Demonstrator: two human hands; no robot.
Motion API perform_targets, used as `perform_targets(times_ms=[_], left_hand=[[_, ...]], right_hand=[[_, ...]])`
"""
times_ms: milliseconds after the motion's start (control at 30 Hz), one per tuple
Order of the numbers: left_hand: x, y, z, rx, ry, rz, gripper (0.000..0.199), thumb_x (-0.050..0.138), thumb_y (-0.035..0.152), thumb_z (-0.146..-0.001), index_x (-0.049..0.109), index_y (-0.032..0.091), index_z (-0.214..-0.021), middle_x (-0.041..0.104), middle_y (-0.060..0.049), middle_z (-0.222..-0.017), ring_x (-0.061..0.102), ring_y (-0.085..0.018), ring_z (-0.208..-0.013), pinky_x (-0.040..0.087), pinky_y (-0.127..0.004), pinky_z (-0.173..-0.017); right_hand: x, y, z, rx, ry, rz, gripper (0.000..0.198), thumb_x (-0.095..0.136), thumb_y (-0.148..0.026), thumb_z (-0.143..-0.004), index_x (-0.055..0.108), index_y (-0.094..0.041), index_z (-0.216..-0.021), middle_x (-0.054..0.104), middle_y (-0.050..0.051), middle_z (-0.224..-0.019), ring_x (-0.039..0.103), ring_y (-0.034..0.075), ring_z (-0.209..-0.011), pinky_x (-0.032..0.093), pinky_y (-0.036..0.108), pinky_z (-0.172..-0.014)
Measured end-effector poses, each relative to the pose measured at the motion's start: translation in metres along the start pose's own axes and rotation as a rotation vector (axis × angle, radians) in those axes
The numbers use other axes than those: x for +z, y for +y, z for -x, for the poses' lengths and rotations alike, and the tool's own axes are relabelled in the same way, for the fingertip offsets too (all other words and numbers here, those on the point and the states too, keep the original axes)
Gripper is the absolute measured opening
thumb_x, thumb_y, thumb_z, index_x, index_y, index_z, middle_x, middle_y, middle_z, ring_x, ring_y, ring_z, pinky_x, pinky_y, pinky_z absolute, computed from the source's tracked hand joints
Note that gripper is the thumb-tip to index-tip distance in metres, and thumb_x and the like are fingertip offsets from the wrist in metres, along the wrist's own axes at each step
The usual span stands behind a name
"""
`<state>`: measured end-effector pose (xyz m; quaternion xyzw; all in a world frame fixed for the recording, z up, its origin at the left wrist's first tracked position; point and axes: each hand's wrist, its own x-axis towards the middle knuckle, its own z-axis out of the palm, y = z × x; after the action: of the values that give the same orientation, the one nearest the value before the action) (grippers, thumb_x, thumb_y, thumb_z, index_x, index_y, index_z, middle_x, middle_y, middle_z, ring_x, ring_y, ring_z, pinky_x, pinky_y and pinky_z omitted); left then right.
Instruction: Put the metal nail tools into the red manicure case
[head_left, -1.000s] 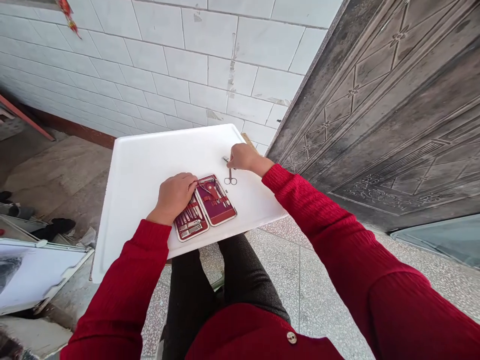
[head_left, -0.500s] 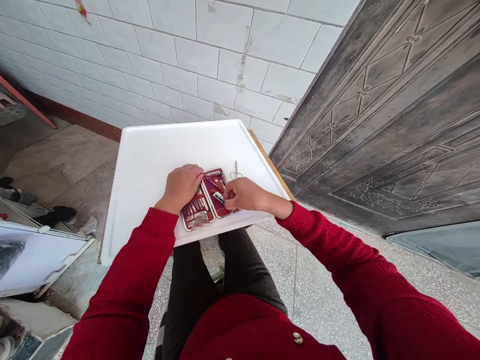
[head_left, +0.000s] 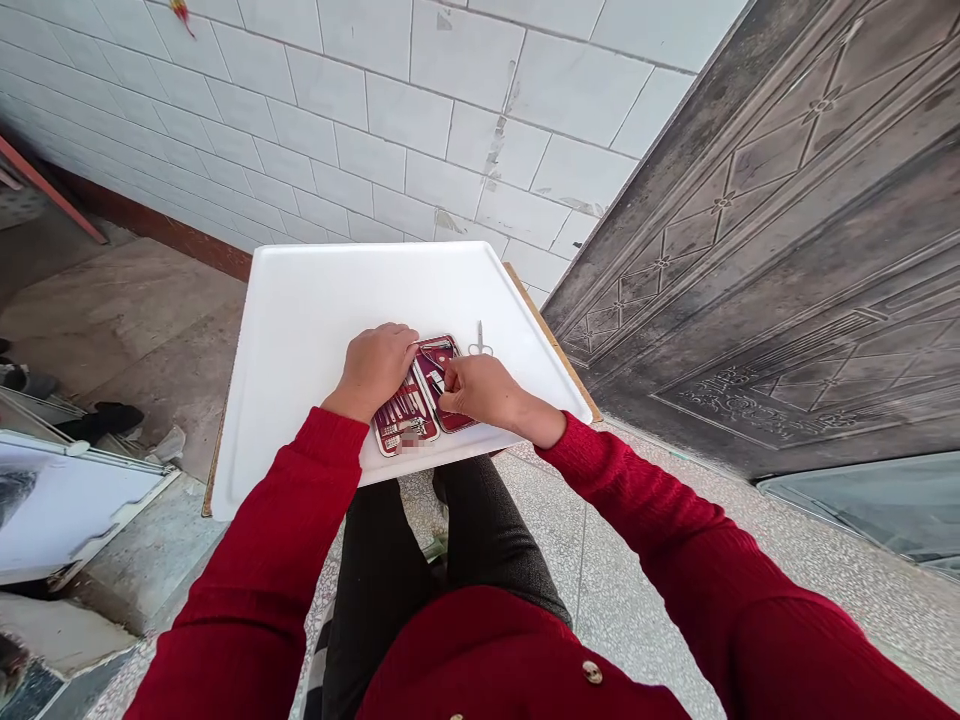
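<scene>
An open dark red manicure case (head_left: 403, 433) lies on a white tabletop, its two halves spread side by side. Several slim metal tools and clippers sit in its left half. My left hand (head_left: 376, 366) rests over the upper edge of that half, fingers curled together and holding the case down. Over the right half, the fingers of my right hand (head_left: 484, 389) are pinched together at a small metal tool or its strap; what lies between them is hidden. A pair of small scissors (head_left: 480, 340) lies just beyond my right hand, blades pointing away.
The white tabletop (head_left: 315, 290) has a raised rim and stands near a white tiled wall (head_left: 360, 130). A dark carved metal door (head_left: 750, 250) is on the right. At the lower left are a white panel (head_left: 75, 510) and assorted clutter on the floor.
My view has shifted slightly, so the table and case appear a little further right. My right hand stays pinched over the right half, turned slightly; the left hand remains on the case.
</scene>
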<state>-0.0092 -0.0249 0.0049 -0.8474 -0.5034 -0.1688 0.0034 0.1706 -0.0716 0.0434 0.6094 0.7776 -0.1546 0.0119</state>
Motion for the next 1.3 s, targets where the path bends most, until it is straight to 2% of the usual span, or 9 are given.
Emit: perform_targets(times_ms=[167,333,500,633,700,767,933,1133,1300], left_hand=[[0.001,0.000,0.000,-0.006,-0.002,0.006,0.026,0.048,0.025,-0.105,0.074,0.023,-0.108,0.078,-0.007,-0.117,0.070,-0.028,-0.106,0.052,-0.039,-0.083],[0.000,-0.001,0.000,0.002,-0.007,0.012,0.027,0.048,0.025,-0.105,0.074,0.022,-0.109,0.077,-0.009,-0.118,0.070,-0.029,-0.109,0.052,-0.040,-0.087],[0.000,-0.002,-0.001,0.008,0.004,0.008,0.028,0.047,0.024,-0.105,0.075,0.021,-0.106,0.077,-0.009,-0.112,0.070,-0.028,-0.105,0.052,-0.040,-0.082],[0.002,-0.003,-0.001,0.030,0.027,0.024,0.029,0.046,0.024,-0.106,0.074,0.021,-0.103,0.077,-0.008,-0.111,0.070,-0.027,-0.102,0.051,-0.038,-0.081],[0.003,-0.003,-0.001,0.032,0.036,0.031,0.029,0.046,0.025,-0.106,0.075,0.020,-0.103,0.078,-0.007,-0.111,0.070,-0.027,-0.101,0.051,-0.039,-0.080],[0.003,-0.003,-0.002,0.025,0.046,0.034,0.030,0.046,0.025,-0.106,0.075,0.021,-0.101,0.078,-0.007,-0.110,0.070,-0.027,-0.100,0.051,-0.039,-0.079],[0.002,-0.002,-0.002,0.020,0.051,0.033,0.031,0.045,0.027,-0.107,0.075,0.021,-0.100,0.078,-0.006,-0.108,0.070,-0.027,-0.099,0.051,-0.039,-0.078],[0.002,-0.003,-0.001,0.009,0.043,0.010,0.031,0.044,0.027,-0.106,0.075,0.022,-0.099,0.078,-0.007,-0.108,0.070,-0.027,-0.100,0.051,-0.039,-0.079],[0.003,-0.004,-0.002,0.001,0.039,0.015,0.032,0.044,0.027,-0.106,0.075,0.022,-0.100,0.078,-0.007,-0.110,0.070,-0.027,-0.101,0.052,-0.039,-0.079]], right_hand=[[0.005,-0.009,-0.006,0.002,0.065,0.070,0.020,0.069,-0.029,-0.091,0.075,-0.014,-0.104,0.080,0.011,-0.097,0.072,0.025,-0.088,0.039,0.032,-0.069],[0.007,-0.013,-0.011,-0.016,0.097,0.063,0.018,0.060,-0.025,-0.097,0.075,-0.016,-0.102,0.081,0.011,-0.100,0.072,0.026,-0.093,0.041,0.032,-0.073],[0.009,-0.010,-0.012,-0.048,0.136,0.026,0.019,0.059,-0.023,-0.099,0.076,-0.017,-0.103,0.080,0.010,-0.100,0.071,0.024,-0.092,0.041,0.031,-0.075],[0.005,0.014,-0.007,-0.064,0.256,-0.087,0.017,0.063,-0.028,-0.100,0.078,-0.019,-0.101,0.079,0.007,-0.103,0.070,0.021,-0.093,0.043,0.029,-0.079],[0.000,0.033,-0.003,-0.010,0.322,-0.117,0.017,0.065,-0.026,-0.099,0.078,-0.019,-0.107,0.080,0.007,-0.105,0.070,0.020,-0.093,0.043,0.029,-0.080],[-0.005,0.053,0.000,0.059,0.330,-0.103,0.018,0.065,-0.020,-0.097,0.079,-0.018,-0.109,0.080,0.007,-0.106,0.070,0.019,-0.093,0.044,0.028,-0.081],[-0.011,0.081,-0.006,0.168,0.249,0.006,0.020,0.061,-0.018,-0.098,0.081,-0.017,-0.102,0.082,0.008,-0.103,0.071,0.021,-0.092,0.044,0.030,-0.078],[-0.016,0.082,-0.034,0.221,0.171,0.109,0.016,0.068,-0.022,-0.095,0.082,-0.016,-0.102,0.082,0.012,-0.107,0.074,0.024,-0.097,0.046,0.029,-0.074],[-0.029,0.081,-0.047,0.199,-0.011,0.031,0.015,0.067,-0.012,-0.089,0.082,-0.014,-0.085,0.082,0.009,-0.083,0.073,0.019,-0.078,0.047,0.026,-0.066]])
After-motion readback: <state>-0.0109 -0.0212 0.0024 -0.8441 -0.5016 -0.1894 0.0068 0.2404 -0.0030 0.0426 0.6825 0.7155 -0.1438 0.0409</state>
